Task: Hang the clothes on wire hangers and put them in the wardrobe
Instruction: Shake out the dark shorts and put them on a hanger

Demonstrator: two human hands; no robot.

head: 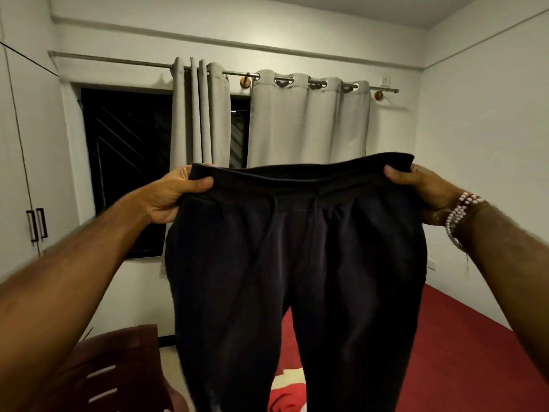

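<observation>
A pair of dark navy drawstring trousers (pixel 297 263) hangs in front of me at chest height, waistband up and both legs dangling down out of view. My left hand (pixel 172 194) pinches the left end of the waistband, thumb on the front. At the right end my right hand (pixel 421 188), with beaded bracelets on its wrist, grips the waistband the same way. The waistband is stretched flat between the two hands. No wire hanger is in view.
White wardrobe doors (pixel 20 173) with black handles stand at the left. A brown plastic chair (pixel 113 370) is at the lower left. A bed with a red cover (pixel 460 352) and a red-and-white cloth (pixel 285 394) lies at the lower right. Grey curtains (pixel 309 120) hang over a dark window.
</observation>
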